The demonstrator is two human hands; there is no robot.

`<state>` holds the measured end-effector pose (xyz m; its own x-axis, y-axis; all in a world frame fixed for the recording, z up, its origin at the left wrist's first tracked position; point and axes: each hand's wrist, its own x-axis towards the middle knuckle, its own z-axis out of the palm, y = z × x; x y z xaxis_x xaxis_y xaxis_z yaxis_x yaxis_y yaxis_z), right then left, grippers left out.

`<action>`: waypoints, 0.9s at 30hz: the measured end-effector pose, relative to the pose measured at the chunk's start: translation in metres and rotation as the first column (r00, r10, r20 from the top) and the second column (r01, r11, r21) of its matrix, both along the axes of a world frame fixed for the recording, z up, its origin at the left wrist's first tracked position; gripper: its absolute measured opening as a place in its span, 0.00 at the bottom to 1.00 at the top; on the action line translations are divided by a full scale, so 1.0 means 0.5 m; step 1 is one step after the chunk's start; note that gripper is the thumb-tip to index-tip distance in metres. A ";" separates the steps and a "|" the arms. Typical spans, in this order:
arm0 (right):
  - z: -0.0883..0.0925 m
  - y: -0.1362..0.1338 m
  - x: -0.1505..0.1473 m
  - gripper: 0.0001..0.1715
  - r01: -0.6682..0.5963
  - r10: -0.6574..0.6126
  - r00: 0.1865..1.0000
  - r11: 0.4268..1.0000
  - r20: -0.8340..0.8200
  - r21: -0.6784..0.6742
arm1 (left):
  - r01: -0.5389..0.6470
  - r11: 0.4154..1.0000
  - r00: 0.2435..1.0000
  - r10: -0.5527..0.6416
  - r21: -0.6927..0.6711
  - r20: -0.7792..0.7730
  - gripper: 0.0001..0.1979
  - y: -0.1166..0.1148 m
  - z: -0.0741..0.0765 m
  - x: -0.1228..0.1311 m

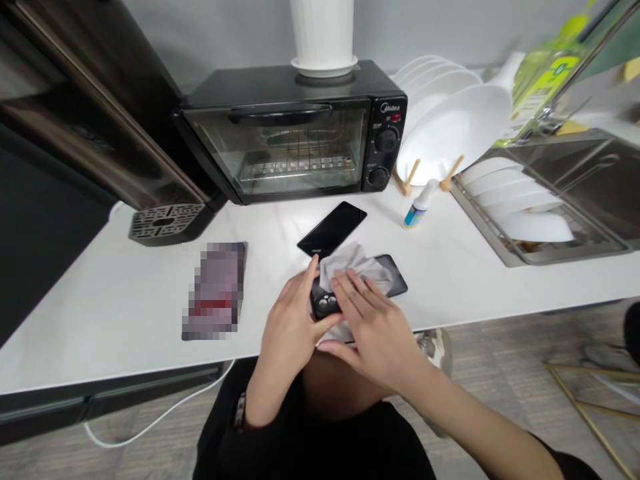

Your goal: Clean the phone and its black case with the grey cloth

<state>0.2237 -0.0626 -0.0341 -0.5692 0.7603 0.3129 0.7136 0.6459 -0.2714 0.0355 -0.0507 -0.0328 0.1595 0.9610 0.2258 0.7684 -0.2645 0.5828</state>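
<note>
A black phone (399, 280) lies back up near the counter's front edge, its camera lenses toward the left end. My left hand (289, 323) grips that left end between thumb and fingers. A crumpled grey cloth (353, 259) covers the middle of the phone. My right hand (373, 323) presses the cloth onto it, fingers nearly flat and thumb on the near side, where more cloth shows. Just behind, a second dark phone (336, 229) rests screen up. A small white spray bottle (418, 208) with a blue label stands to the right.
A toaster oven (295, 147) stands at the back, a white pot (323, 33) on top. Left are a dark dispenser (165, 223) and a blurred-out flat object (215, 290). Plates (450, 133) on a wooden rack and a sink (520, 257) with bowls (535, 220) are right.
</note>
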 end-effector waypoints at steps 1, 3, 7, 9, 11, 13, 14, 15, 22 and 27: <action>0.003 -0.002 -0.016 0.47 -0.056 0.056 0.998 0.998 -0.024 -0.019 | -0.010 1.000 1.000 0.010 0.007 -0.007 0.47 0.001 -0.002 -0.001; 0.009 -0.001 -0.029 0.43 -0.170 0.167 0.984 0.984 -0.060 -0.050 | -0.026 0.999 1.000 0.026 0.023 -0.016 0.43 0.001 -0.004 -0.001; 0.019 0.018 0.027 0.33 -0.205 0.199 0.977 0.975 -0.079 -0.079 | -0.019 0.999 0.999 0.020 0.028 -0.036 0.45 0.000 0.003 0.001; 0.017 0.030 0.079 0.29 -0.105 0.102 0.993 0.993 -0.054 -0.058 | 0.011 1.000 0.999 -0.010 0.029 -0.036 0.48 -0.003 0.010 0.001; 0.010 0.036 0.124 0.28 0.032 -0.032 0.999 0.999 -0.018 -0.013 | 0.080 0.996 0.996 -0.079 0.025 -0.045 0.46 -0.005 0.018 0.002; 0.002 0.030 0.142 0.29 0.143 -0.143 0.990 0.989 -0.002 0.024 | 0.147 0.989 0.987 -0.145 0.026 -0.066 0.43 -0.008 0.024 0.004; -0.001 0.023 0.136 0.31 0.186 -0.185 0.983 0.982 -0.006 0.030 | 0.169 0.985 0.983 -0.167 0.028 -0.074 0.43 -0.008 0.025 0.005; -0.003 0.013 0.122 0.32 0.207 -0.207 0.978 0.978 -0.015 0.025 | 0.180 0.983 0.981 -0.177 0.030 -0.077 0.42 -0.009 0.025 0.006; 0.010 -0.036 0.020 0.32 -0.134 0.126 0.986 0.989 -0.113 -0.066 | 0.139 0.990 0.987 -0.139 -0.006 -0.078 0.47 -0.011 0.013 0.000; 0.000 0.004 0.133 0.29 0.098 -0.098 0.995 0.995 -0.028 -0.008 | 0.169 0.986 0.985 -0.169 -0.003 -0.026 0.51 -0.011 0.017 0.002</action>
<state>0.2903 -0.0604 -0.0342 -0.4824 0.8143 0.3228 0.7654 0.5711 -0.2967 0.0367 -0.0562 -0.0242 0.3256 0.9199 0.2184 0.7276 -0.3913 0.5635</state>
